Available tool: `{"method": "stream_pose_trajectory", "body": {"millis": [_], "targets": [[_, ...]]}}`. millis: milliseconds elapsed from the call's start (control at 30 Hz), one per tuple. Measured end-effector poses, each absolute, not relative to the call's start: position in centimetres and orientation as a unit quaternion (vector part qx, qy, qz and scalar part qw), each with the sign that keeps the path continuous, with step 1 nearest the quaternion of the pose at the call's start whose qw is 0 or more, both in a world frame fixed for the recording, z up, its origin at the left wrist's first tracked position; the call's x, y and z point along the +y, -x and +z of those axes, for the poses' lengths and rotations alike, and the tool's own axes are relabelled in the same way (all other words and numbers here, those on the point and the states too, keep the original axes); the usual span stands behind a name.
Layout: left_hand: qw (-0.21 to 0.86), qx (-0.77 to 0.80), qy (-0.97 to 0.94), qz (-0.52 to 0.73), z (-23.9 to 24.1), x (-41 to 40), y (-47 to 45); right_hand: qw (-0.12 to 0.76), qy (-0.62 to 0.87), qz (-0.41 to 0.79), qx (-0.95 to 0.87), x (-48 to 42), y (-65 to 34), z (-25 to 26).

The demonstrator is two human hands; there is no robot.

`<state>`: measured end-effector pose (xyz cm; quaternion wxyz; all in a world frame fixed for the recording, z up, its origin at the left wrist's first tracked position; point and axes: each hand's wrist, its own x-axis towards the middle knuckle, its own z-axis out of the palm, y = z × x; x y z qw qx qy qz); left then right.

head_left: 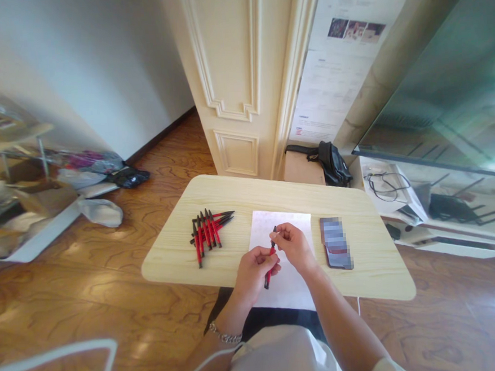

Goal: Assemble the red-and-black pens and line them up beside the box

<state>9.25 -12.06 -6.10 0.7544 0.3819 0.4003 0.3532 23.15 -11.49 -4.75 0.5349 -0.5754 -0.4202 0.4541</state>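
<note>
A red pen with black ends (pixel 271 253) is held between my two hands, tilted, over a white sheet of paper (pixel 256 227). My left hand (pixel 256 268) is closed around its red barrel, with the black lower end sticking out below. Near the black upper end, the fingers of my right hand (pixel 292 244) pinch the pen. Several more red and black pens (pixel 206 233) lie in a crossed pile on the table, to the left of the paper.
The light wooden table (pixel 177 213) has rounded corners. A phone (pixel 336 244), its screen blurred, lies right of the paper. Behind the table are a cream door panel (pixel 238 146) and a black bag (pixel 333 162). Boxes and bags (pixel 47 196) crowd the floor at left.
</note>
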Motion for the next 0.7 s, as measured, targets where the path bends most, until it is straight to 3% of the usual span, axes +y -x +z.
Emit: {"method": "stream_pose_trajectory", "body": {"millis": [233, 500, 700], "targets": [[0.726, 0.420, -0.405, 0.364, -7.2, -12.0, -9.4, 0.503, 0.636, 0.392, -0.435, -11.7, -22.6, -5.2], [0.773, 0.390, -0.382, 0.324, -6.2, -12.3, -9.3, 0.564, 0.525, 0.527, -0.358, -11.9, -23.5, -4.1], [0.732, 0.419, -0.397, 0.361, -6.9, -12.4, -9.7, 0.581, 0.568, 0.458, -0.360, -11.6, -22.8, -5.2]]}}
